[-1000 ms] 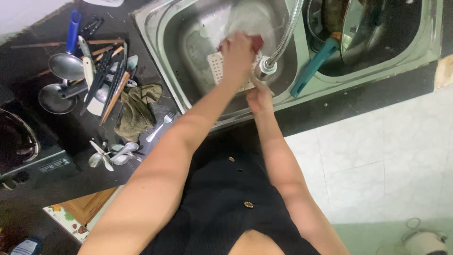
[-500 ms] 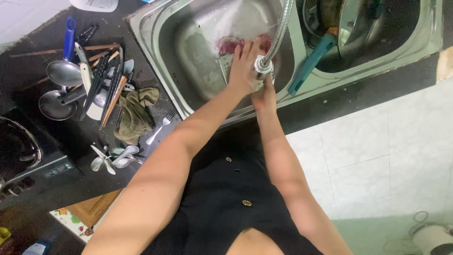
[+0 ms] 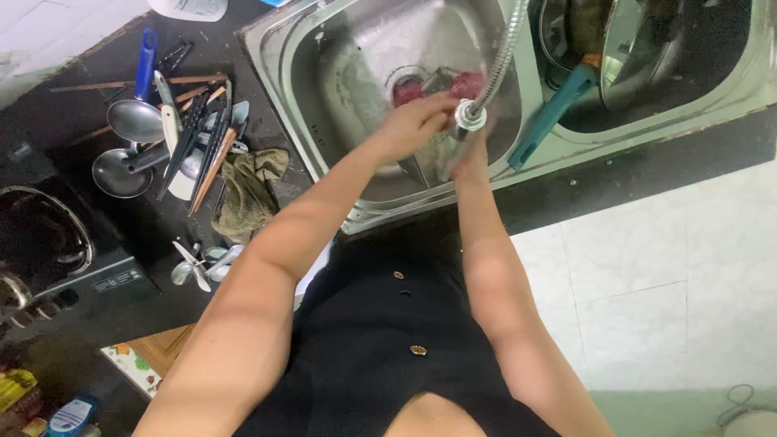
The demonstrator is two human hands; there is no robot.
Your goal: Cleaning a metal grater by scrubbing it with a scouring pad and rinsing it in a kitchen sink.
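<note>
While both forearms are stretched out from the near edge toward the far side, the hands are brought together over the left basin of the steel sink [image 3: 283, 73]. The left hand [image 3: 413, 128] is arched from the left with its fingers curled down, and it is closed over a clear glass item [image 3: 437, 150] held low in the basin, just beneath the sprayer head [image 3: 469, 116] of the flexible metal hose [image 3: 503, 57]. The right hand [image 3: 469, 154] is tucked under that sprayer head and pressed against the same glass item; how tightly it is closed cannot be told, since its fingers are hidden. A red piece [image 3: 465, 83] is seen just beyond the hands, near the drain. In the right basin a teal-handled pan [image 3: 558, 109] is leaned. Compared with half a second ago, the hands have been drawn slightly nearer and lower in the basin, and the left hand has been lowered further over the item. On the dark counter to the left, a crumpled olive cloth [image 3: 247, 194] is left beside ladles and utensils [image 3: 174, 133].
</note>
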